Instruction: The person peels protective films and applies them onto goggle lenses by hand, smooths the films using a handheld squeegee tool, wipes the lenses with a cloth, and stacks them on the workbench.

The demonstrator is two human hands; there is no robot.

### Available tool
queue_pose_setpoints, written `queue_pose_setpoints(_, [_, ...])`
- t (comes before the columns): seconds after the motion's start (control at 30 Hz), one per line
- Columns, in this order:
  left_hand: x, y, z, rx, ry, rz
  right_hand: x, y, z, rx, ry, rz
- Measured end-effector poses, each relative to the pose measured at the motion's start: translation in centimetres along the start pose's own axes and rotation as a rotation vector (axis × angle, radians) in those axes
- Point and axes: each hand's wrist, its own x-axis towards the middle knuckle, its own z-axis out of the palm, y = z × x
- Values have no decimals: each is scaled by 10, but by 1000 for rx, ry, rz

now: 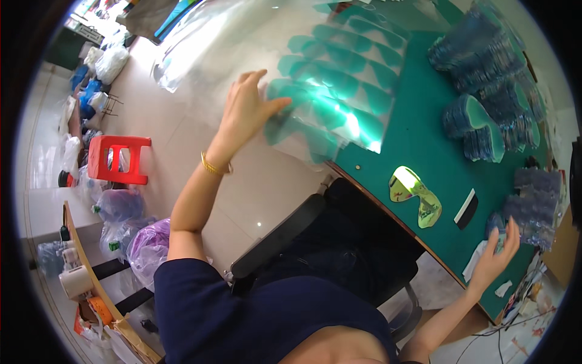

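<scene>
My left hand (245, 109) is raised with its fingers apart, at the left edge of a clear plastic sheet (373, 136). Rows of goggle-lens shapes show green through the sheet, which is partly blurred; no grip on it is visible. Over the right part of the table, my right hand (494, 258) has its fingers spread beside a small bluish clear piece (496, 225), and I cannot tell whether they touch. Between the hands, a shiny yellow goggle lens (429, 209) lies on the green tabletop (418, 127). A black-and-white flat scraper (466, 209) is right of it.
Stacks of clear goggle lenses (476, 124) stand at the table's far right, with more stacked lenses (533, 203) nearer. White scraps (476, 261) and cables lie by the right edge. Leftward are a red stool (119, 159), plastic bags (151, 242) and a shelf with a mug.
</scene>
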Motion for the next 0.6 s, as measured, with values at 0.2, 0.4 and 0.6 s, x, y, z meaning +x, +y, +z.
queue_pose_setpoints(0.2, [56, -9, 9, 306, -264, -47, 73, -159, 78, 400, -222, -513])
queue_pose_setpoints(0.4, [60, -17, 15, 93, -323, -65, 89, -247, 162, 677, -524, -671])
queue_pose_setpoints(0.6, [42, -13, 10, -87, -164, -76, 77, -282, 240, 246, -647, -776])
